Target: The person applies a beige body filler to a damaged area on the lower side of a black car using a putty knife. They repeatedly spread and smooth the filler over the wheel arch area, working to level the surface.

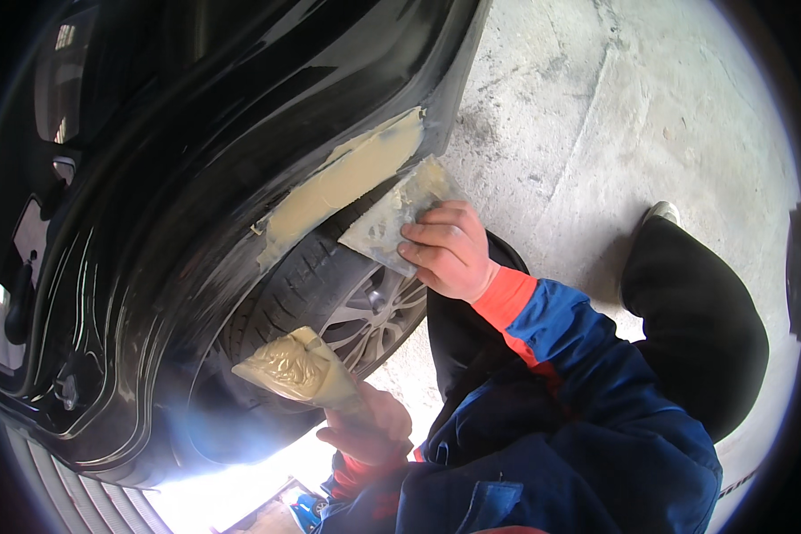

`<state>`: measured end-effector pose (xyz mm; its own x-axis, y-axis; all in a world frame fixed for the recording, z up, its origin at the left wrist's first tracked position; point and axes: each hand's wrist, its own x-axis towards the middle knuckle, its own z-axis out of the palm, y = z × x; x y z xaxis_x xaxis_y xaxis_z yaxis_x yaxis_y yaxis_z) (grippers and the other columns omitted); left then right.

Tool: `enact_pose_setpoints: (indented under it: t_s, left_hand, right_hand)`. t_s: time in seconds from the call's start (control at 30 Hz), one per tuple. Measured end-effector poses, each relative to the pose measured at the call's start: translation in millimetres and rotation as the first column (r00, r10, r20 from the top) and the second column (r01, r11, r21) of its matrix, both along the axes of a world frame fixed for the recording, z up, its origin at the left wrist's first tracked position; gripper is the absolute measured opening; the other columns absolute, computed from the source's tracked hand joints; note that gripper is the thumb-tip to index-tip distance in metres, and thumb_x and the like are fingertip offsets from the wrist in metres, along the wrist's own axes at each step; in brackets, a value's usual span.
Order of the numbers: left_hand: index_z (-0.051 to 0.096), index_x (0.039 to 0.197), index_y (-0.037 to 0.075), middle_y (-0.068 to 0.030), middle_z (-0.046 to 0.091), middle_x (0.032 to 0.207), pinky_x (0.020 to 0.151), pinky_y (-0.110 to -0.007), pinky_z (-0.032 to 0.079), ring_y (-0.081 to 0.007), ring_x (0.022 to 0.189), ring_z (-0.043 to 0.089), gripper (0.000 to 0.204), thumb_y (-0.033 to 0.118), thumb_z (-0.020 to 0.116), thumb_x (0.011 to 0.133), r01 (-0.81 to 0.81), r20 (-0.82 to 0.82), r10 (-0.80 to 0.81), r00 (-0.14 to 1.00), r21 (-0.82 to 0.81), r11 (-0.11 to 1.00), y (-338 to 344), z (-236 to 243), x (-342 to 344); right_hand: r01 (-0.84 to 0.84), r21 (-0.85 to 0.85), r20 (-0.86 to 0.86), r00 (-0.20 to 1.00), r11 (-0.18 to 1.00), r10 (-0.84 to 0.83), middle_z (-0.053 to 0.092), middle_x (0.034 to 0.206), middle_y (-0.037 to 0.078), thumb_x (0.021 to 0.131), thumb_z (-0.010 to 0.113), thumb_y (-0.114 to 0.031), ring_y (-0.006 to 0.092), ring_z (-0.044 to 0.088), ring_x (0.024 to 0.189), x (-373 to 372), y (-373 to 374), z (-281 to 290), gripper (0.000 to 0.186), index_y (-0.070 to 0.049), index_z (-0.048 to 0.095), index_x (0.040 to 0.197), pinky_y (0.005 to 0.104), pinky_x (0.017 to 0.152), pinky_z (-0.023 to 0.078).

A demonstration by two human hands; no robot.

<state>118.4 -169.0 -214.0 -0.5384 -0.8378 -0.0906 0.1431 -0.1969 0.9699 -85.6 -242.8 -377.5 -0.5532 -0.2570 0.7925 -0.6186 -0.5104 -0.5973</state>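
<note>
Scuffed grey concrete floor (578,98) fills the upper right; glare (214,494) at the bottom edge, left of centre. Black car (178,116) takes the left side, wheel (378,307) mid-frame. Beige filler (347,182) smeared in a band on the car beside the wheel, just above centre. Right hand (451,251), centre: fingers pinching a flat spreader (378,227), paste-smeared. Left hand (371,427), lower centre: closed around a scraper (343,389) loaded with beige paste (287,363).

Pale grey concrete floor (543,98) (smudged dark in patches) — one light-coloured shoe (665,212) on it
</note>
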Motion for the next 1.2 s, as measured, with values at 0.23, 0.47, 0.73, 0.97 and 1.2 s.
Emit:
enact_pose_setpoints:
  t_s: [0.23, 0.47, 0.73, 0.97, 1.2]
  left_hand:
    - [0.04, 0.148, 0.004, -0.0062, 0.041, 0.064, 0.028, -0.029, 0.036, -0.0162, 0.038, 0.042, 0.082, 0.07, 0.033, 0.099, -0.021, -0.009, 0.021, 1.0, -0.039, 0.999, 0, 7, 0]
    - [0.043, 0.145, 0.003, -0.0052, 0.04, 0.062, 0.028, -0.028, 0.037, -0.0145, 0.037, 0.04, 0.082, 0.07, 0.032, 0.099, -0.068, 0.055, 0.072, 0.996, -0.067, 0.995, 8, 14, -9]
    - [0.044, 0.145, 0.003, -0.0055, 0.04, 0.063, 0.028, -0.028, 0.037, -0.0143, 0.037, 0.04, 0.081, 0.069, 0.031, 0.1, -0.047, 0.07, 0.055, 0.996, -0.108, 0.993, 9, 18, -13]
    - [0.043, 0.145, 0.002, -0.0059, 0.041, 0.063, 0.028, -0.028, 0.037, -0.0145, 0.037, 0.04, 0.081, 0.069, 0.03, 0.1, -0.055, 0.078, 0.062, 0.995, -0.088, 0.995, 13, 19, -19]
    - [0.043, 0.144, 0.002, -0.0061, 0.041, 0.063, 0.028, -0.028, 0.037, -0.015, 0.037, 0.041, 0.081, 0.069, 0.031, 0.1, -0.058, 0.074, 0.064, 0.995, -0.087, 0.994, 13, 19, -21]
  right_hand:
    - [0.057, -0.108, 0.009, 0.998, 0.992, -0.057, 0.068, 0.109, 0.006, 0.066, 0.08, -0.004, 0.0255, 0.059, 0.091, -17, -3, 35, 0.029, -0.009, 0.07, 0.093, 0.0404, 0.077, 0.048]
    - [0.101, -0.127, 0.058, 0.994, 0.987, -0.094, 0.067, 0.113, 0.006, 0.061, 0.079, 0.003, 0.0269, 0.058, 0.091, -16, -21, 52, 0.042, -0.01, 0.069, 0.099, 0.041, 0.077, 0.047]
    - [0.106, -0.158, 0.061, 0.993, 0.982, -0.098, 0.067, 0.104, 0.006, 0.068, 0.08, -0.008, 0.0247, 0.058, 0.085, -11, -32, 61, 0.023, -0.007, 0.069, 0.088, 0.0385, 0.07, 0.047]
    - [0.076, -0.143, 0.074, 0.995, 0.987, -0.066, 0.066, 0.105, 0.006, 0.068, 0.078, -0.009, 0.0245, 0.057, 0.087, -3, -32, 48, 0.024, -0.007, 0.07, 0.09, 0.0376, 0.07, 0.047]
    - [0.014, -0.126, 0.046, 0.999, 0.992, -0.008, 0.065, 0.108, 0.006, 0.07, 0.076, -0.011, 0.0246, 0.057, 0.09, 6, -28, 37, 0.023, -0.009, 0.07, 0.092, 0.039, 0.073, 0.047]
